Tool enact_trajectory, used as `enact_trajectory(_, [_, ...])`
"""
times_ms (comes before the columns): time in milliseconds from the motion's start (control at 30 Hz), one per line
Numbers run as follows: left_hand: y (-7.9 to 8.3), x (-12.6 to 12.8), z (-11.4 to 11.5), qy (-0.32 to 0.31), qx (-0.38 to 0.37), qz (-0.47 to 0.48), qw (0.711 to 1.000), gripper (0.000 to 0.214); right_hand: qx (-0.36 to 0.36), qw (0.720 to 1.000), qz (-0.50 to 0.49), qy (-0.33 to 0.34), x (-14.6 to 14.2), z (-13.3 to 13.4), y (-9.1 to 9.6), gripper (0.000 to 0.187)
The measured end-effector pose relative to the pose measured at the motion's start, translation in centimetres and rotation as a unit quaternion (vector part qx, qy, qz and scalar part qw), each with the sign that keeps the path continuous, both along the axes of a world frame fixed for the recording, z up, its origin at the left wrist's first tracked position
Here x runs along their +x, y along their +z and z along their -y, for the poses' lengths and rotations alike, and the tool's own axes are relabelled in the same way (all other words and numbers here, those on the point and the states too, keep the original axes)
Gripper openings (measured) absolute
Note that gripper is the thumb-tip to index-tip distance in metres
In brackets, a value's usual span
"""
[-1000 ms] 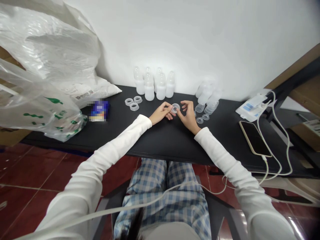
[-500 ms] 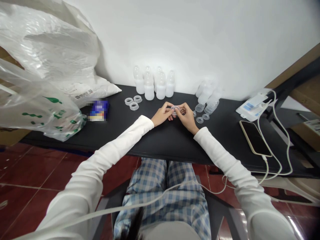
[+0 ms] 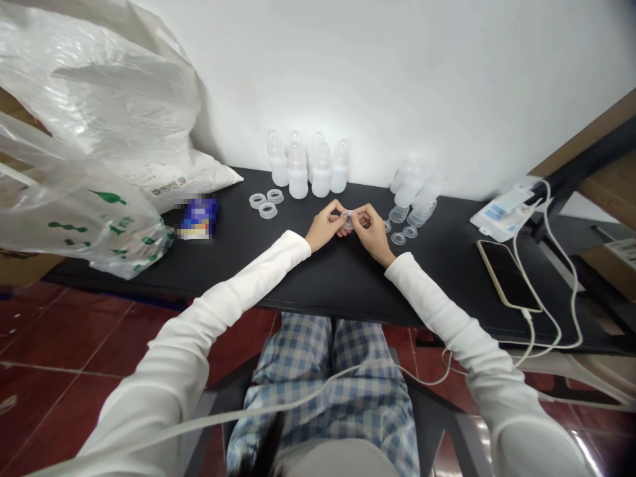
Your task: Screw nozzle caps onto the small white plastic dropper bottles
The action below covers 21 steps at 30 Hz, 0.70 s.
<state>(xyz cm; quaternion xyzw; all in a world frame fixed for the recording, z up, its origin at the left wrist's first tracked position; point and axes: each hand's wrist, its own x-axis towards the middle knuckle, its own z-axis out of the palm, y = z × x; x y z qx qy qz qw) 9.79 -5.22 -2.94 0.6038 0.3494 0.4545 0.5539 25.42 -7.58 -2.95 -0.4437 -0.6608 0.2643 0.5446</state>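
Above the black table, my left hand [image 3: 322, 228] and my right hand [image 3: 371, 233] meet, both closed with fingertips around a small translucent bottle ring [image 3: 348, 220]. A small clear piece seems to show at its middle, partly hidden by my fingers. Left of my hands lie three loose rings [image 3: 267, 210]. Behind them stand several small white bottles [image 3: 298, 184] with clear domed caps. To the right of my right hand lie flat clear pieces, perhaps teats [image 3: 398, 238], beside clear caps [image 3: 420, 213] and white bottle bodies [image 3: 407, 192].
Large plastic bags [image 3: 124, 218] fill the table's left end, beside a blue packet [image 3: 199, 217]. On the right are a phone [image 3: 507, 275] with a charging cable and a white-blue package [image 3: 501, 215]. A white cable [image 3: 278, 405] crosses my lap. A wall stands behind.
My hands stay in nearly the same place. My fingers have shifted on the ring, and a clear piece at its middle shows more now. The view has moved slightly.
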Motion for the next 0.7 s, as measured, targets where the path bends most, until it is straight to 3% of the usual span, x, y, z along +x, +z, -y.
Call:
enact_trajectory(400, [0.21,0.33,0.42,0.054,0.061,-0.051,0.995,0.016,0.015,0.999,0.031,-0.038,-0.23,0.05,-0.11,0.034])
enact_trajectory(700, [-0.41,0.54,0.15,0.045,0.066,-0.023,0.997,0.02,0.021,0.999,0.016,-0.044,0.29,-0.08,-0.09,0.034])
